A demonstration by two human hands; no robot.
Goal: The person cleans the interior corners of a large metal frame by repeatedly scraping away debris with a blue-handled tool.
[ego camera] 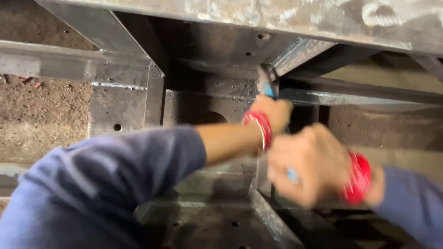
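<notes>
I am gripping a slim tool with a blue handle and dark metal tip (267,85) in my left hand (273,114), fist closed around the handle so the tip is pointing up into the corner where the steel plates meet; holding it low on the handle is keeping my knuckles away from the rough weld. My right hand (308,165) is hovering just below and to the right of the left, blurred; its fingers are curled, and something small and pale blue is showing at them, but I cannot tell whether it is clamped on anything. The two hands are close together, not touching. Red thread bands (259,125) are sitting on both wrists, and my blue-grey sleeves (106,184) are pushed back, probably to keep cloth clear of the metal. Beyond the hands, the dark welded steel frame (127,103) is boxing them in, with drilled holes (117,127) in the plate to the left and a slanted brace (300,53) above the tool's tip. Bare brown earth (41,115) is lying further left.
</notes>
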